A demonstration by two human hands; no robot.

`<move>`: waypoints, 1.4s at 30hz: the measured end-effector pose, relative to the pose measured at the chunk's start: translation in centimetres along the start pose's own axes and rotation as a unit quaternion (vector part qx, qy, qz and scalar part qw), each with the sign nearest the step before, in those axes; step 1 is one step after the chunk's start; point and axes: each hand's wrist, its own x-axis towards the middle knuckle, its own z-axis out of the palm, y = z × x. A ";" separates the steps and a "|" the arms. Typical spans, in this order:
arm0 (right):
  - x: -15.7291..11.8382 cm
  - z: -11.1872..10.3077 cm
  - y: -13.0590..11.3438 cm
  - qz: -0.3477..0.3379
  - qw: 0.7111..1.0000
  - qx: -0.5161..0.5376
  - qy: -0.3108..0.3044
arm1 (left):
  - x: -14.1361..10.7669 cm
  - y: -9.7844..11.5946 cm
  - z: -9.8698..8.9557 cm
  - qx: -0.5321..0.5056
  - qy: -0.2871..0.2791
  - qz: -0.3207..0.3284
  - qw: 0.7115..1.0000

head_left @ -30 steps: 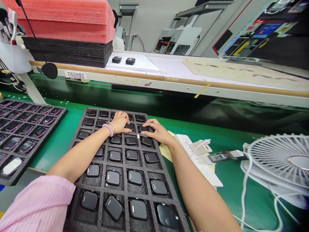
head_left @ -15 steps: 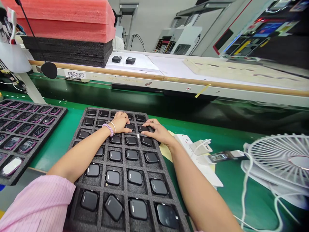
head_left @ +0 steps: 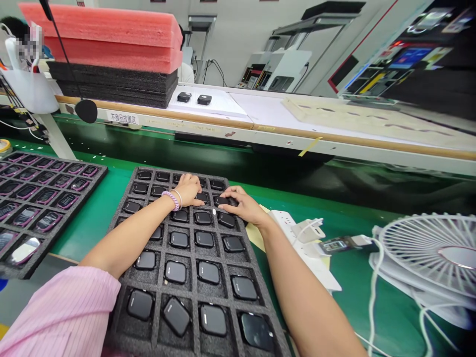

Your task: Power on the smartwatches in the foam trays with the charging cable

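A dark grey foam tray [head_left: 155,317] lies in front of me, its compartments holding black square watch bodies. In the upper middle of the tray, my left hand [head_left: 189,189] has its fingers curled around a black watch body [head_left: 202,198] in the second row. My right hand [head_left: 241,204] pinches another black watch body [head_left: 220,200] in the rightmost column, thumb and fingers at its right side. Both pieces sit in their compartments. One watch body [head_left: 176,316] in the front row is turned askew.
A second foam tray [head_left: 37,258] with purple-edged pieces lies left. To the right are a power strip [head_left: 282,218] and a white fan [head_left: 431,253] with cables. A raised shelf [head_left: 208,121] crosses behind, bearing red foam blocks [head_left: 107,29] and two small black pieces.
The view has shifted slightly, so the shelf and left tray appear a little further right and the shelf lower. Both hands stay at the same compartments.
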 end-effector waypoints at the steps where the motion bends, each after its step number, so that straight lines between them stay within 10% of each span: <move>1: 0.0 0.0 -0.1 0.003 1.000 -0.006 -0.001 | -0.1 0.1 0.1 0.003 0.001 -0.003 1.000; 9: 0.1 -0.3 -0.7 0.032 0.997 -0.072 0.000 | -3.2 1.7 -3.3 0.050 0.043 -0.025 0.998; 15: 0.6 0.9 -5.9 -0.024 0.982 -0.184 0.029 | -12.7 -4.3 -9.8 0.056 0.000 -0.055 0.997; 19: 1.4 5.3 -12.4 -0.155 0.978 -0.117 -0.078 | -18.2 -7.4 -8.8 0.016 -0.064 -0.127 0.990; 24: 2.4 10.8 -17.5 -0.167 0.966 -0.138 -0.142 | -19.4 -7.5 -6.6 -0.033 -0.020 -0.116 0.993; 42: 2.0 12.7 -17.7 -0.131 0.965 -0.198 -0.107 | -18.8 -7.2 -5.7 -0.118 0.026 -0.120 0.985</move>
